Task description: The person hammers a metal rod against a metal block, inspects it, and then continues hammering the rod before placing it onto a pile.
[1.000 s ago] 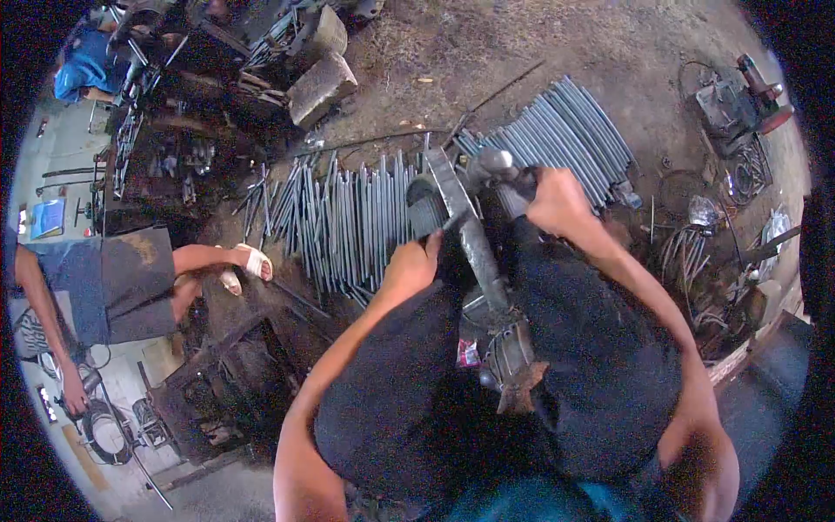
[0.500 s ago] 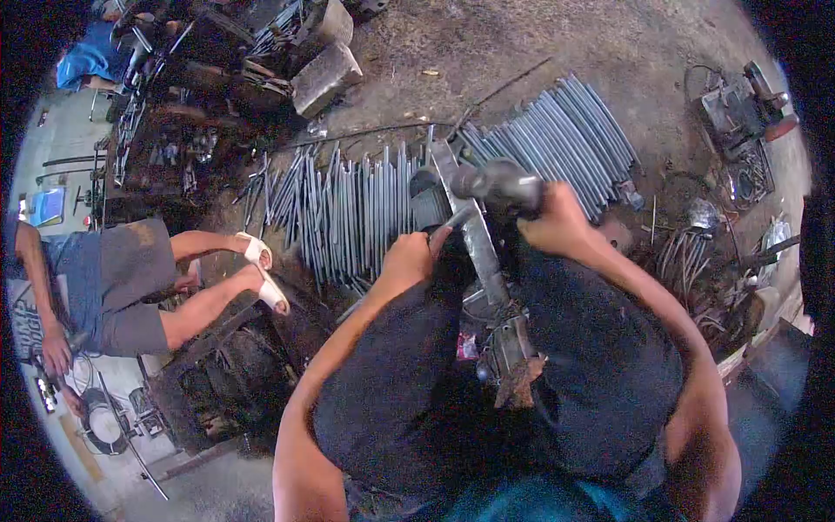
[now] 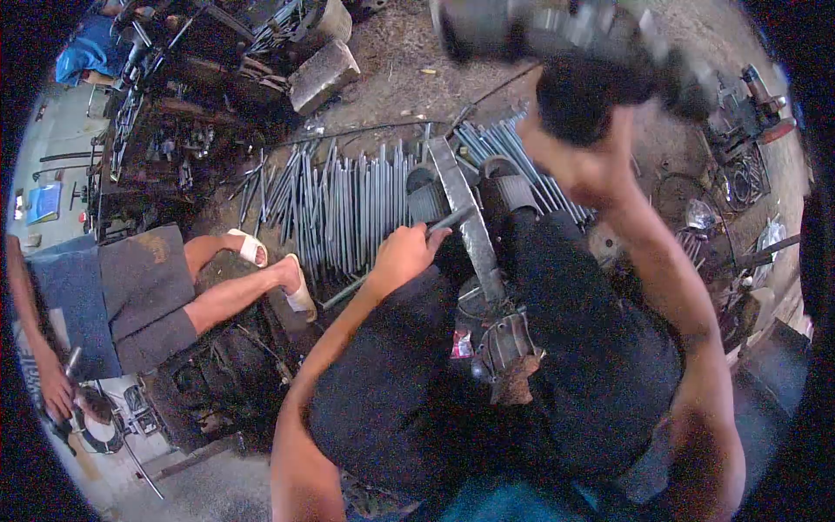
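My right hand [image 3: 584, 170] is raised high, its fingers wrapped round a hammer [image 3: 557, 35] whose dark head is smeared by motion at the top of the view. Below it, my left hand [image 3: 404, 259] grips a metal rod [image 3: 452, 217]. The rod's front end lies over a narrow steel bar [image 3: 477, 248] that runs between my legs, and its rear end sticks out behind the fist. My sandalled feet [image 3: 426, 196] stand either side of the bar.
Rows of grey rods [image 3: 357, 204] cover the floor ahead. At left sits another person [image 3: 148, 296] with a tool in hand. A metal block [image 3: 323, 78] lies near a cluttered dark bench [image 3: 174, 130]. Machine parts [image 3: 739, 174] are at far right.
My right hand has swung the hammer up from the bar to the top of the view. My left hand keeps its place with the rod. The other person's legs have shifted slightly.
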### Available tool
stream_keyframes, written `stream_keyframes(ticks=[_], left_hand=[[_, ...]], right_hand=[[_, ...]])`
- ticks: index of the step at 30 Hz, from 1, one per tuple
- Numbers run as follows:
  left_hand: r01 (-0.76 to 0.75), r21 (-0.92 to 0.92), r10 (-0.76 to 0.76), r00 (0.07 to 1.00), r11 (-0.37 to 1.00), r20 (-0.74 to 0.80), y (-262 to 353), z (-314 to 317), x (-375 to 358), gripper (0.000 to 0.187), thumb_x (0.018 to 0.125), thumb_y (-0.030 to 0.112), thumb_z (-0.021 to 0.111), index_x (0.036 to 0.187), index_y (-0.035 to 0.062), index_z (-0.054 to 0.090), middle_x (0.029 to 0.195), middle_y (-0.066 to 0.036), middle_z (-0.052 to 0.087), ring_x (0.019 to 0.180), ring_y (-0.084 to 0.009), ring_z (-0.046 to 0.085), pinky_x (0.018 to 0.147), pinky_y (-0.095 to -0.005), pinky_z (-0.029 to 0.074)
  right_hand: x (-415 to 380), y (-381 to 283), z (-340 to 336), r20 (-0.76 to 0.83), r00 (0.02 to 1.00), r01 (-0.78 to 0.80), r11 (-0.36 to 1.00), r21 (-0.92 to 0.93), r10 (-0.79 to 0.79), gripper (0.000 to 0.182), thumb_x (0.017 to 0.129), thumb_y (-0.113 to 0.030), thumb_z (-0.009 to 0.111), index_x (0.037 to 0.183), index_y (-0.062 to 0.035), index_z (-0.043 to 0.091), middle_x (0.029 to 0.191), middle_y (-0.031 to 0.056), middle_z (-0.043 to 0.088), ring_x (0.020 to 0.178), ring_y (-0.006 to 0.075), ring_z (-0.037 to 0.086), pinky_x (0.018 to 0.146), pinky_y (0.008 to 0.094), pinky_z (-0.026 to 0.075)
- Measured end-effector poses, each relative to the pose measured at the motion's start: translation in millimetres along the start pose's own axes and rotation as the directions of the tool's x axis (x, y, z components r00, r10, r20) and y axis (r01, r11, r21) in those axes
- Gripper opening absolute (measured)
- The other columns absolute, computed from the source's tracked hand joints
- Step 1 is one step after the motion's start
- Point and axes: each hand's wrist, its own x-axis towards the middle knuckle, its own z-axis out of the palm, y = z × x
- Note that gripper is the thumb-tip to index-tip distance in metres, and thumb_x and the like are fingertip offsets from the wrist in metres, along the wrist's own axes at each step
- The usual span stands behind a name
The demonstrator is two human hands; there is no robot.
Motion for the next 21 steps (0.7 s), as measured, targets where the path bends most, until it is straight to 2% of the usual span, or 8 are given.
stream_keyframes(ticks=[2,4,9,15,18,19,20,21], left_hand=[[-0.008,0.024,0.007,1.000,1.000,0.017,-2.5,1.3,1.8,0.061,0.093,0.056,0.045,0.094,-0.0020,0.064,0.084,-0.029,0.064,0.083,-0.0467,0.062,0.074,-0.0536,0.049],[-0.017,0.044,0.015,0.999,0.999,0.039,-5.2,7.5,-1.8,0.062,0.092,0.057,0.044,0.095,-0.0016,0.064,0.084,-0.027,0.065,0.084,-0.0453,0.063,0.074,-0.0530,0.050],[-0.065,0.085,0.063,0.998,0.994,0.016,-16.3,10.5,1.6,0.057,0.092,0.054,0.046,0.097,-0.0006,0.063,0.082,-0.028,0.065,0.082,-0.0458,0.063,0.073,-0.0534,0.050],[-0.083,0.022,0.084,0.996,0.996,-0.024,-5.9,0.5,3.3,0.057,0.090,0.055,0.049,0.087,0.0004,0.064,0.079,-0.028,0.063,0.080,-0.0451,0.063,0.071,-0.0532,0.050],[-0.070,-0.008,0.070,0.997,0.998,0.018,-8.3,1.0,7.2,0.050,0.090,0.051,0.053,0.090,0.0026,0.065,0.081,-0.027,0.063,0.082,-0.0442,0.063,0.072,-0.0535,0.050],[-0.068,-0.006,0.068,0.998,0.998,0.019,-8.7,1.0,5.8,0.050,0.090,0.051,0.053,0.090,0.0026,0.065,0.081,-0.027,0.063,0.082,-0.0442,0.063,0.072,-0.0535,0.050],[-0.057,-0.005,0.057,0.998,0.998,-0.013,-5.3,0.9,4.5,0.046,0.089,0.048,0.054,0.091,0.0037,0.066,0.081,-0.026,0.064,0.082,-0.0442,0.063,0.072,-0.0534,0.050],[-0.047,-0.005,0.047,0.998,0.999,-0.039,-2.3,2.6,1.2,0.042,0.089,0.046,0.055,0.092,0.0048,0.066,0.081,-0.026,0.064,0.081,-0.0441,0.063,0.072,-0.0533,0.050]], right_hand=[[-70.5,54.3,19.3,0.044,0.998,-0.049,0.998,0.032,0.048,0.027,0.065,-0.015,0.072,0.088,-0.0019,0.065,0.075,0.0132,0.067,0.071,0.0264,0.067,0.068,0.0388,0.052],[-113.0,72.2,11.4,0.448,0.632,-0.275,0.724,-0.632,0.632,0.032,0.065,-0.019,0.070,0.088,0.0017,0.065,0.073,0.0231,0.065,0.071,0.0367,0.066,0.068,0.0448,0.052],[-46.5,76.1,-7.3,0.167,0.849,-0.361,0.780,-0.512,0.502,0.033,0.062,-0.016,0.066,0.081,0.0104,0.059,0.072,0.0297,0.060,0.069,0.0429,0.062,0.065,0.0448,0.049],[28.9,-1.2,-35.7,0.024,0.986,-0.153,0.959,-0.237,0.163,0.029,0.066,-0.019,0.067,0.088,-0.0010,0.060,0.077,0.0164,0.063,0.073,0.0246,0.061,0.071,0.0369,0.050],[-49.3,52.5,-15.3,0.660,0.708,0.700,0.124,-0.704,-0.252,0.028,0.067,-0.015,0.063,0.092,-0.0017,0.062,0.084,0.0190,0.064,0.080,0.0266,0.063,0.077,0.0351,0.049],[-74.4,50.3,-1.2,0.449,0.891,0.343,0.746,-0.571,-0.065,0.028,0.067,-0.014,0.063,0.092,0.0002,0.062,0.085,0.0233,0.064,0.082,0.0330,0.063,0.077,0.0381,0.050],[-95.3,51.5,11.9,0.352,0.901,-0.211,0.965,-0.154,0.253,0.029,0.067,-0.014,0.063,0.091,0.0020,0.063,0.086,0.0276,0.064,0.084,0.0393,0.064,0.077,0.0410,0.050],[-120.6,73.4,16.2,0.389,0.817,-0.294,0.887,-0.357,0.427,0.029,0.068,-0.015,0.063,0.090,0.0036,0.063,0.085,0.0298,0.063,0.084,0.0419,0.063,0.076,0.0435,0.050]])
